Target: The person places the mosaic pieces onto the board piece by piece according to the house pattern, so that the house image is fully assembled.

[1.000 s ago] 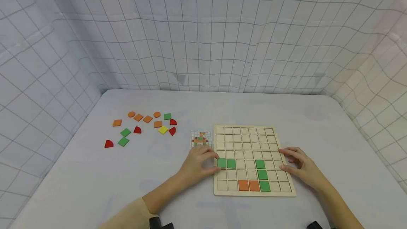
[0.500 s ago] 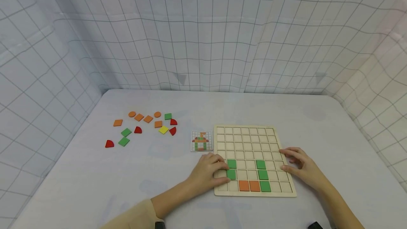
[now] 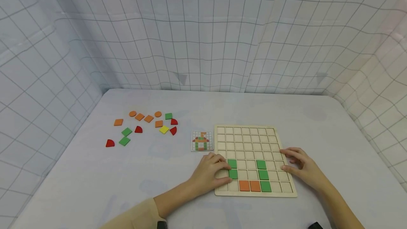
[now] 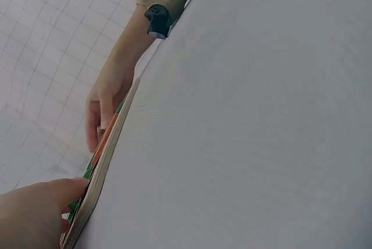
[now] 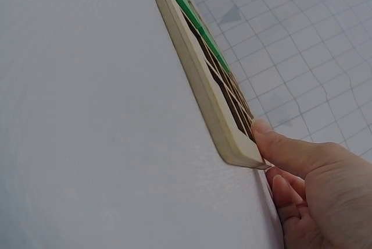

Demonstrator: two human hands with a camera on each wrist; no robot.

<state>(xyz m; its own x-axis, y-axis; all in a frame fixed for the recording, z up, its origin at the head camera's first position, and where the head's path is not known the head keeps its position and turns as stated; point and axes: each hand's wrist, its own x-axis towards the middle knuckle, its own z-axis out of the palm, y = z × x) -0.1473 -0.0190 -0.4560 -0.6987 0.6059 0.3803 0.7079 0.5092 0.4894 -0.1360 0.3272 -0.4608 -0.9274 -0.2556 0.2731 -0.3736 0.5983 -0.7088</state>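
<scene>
A wooden grid board [image 3: 248, 138] lies on the table with green and orange square tiles in its lower rows. My left hand [image 3: 208, 174] reaches over the board's left edge. Its thumb and index finger pinch a green square tile [image 3: 233, 174] at the second column, just below another green tile [image 3: 232, 164]. In the left wrist view, the left hand [image 4: 43, 205] is at the board's edge, fingertips partly hidden. My right hand [image 3: 302, 167] grips the board's right edge; the right wrist view shows its thumb [image 5: 285, 150] on top and fingers curled beside the rim.
A small pattern card [image 3: 202, 141] lies left of the board. Farther left are scattered loose pieces: orange squares [image 3: 148, 118], orange circles [image 3: 132, 113], red quarter-circles [image 3: 138, 129], green squares [image 3: 124, 141] and one yellow square [image 3: 164, 129]. White grid-patterned curtains [image 3: 222, 45] surround the table.
The left hand has brought the green tile from the board's left column rightward and down to the second column, uncovering the pattern card. The right hand stays at the board's edge.
</scene>
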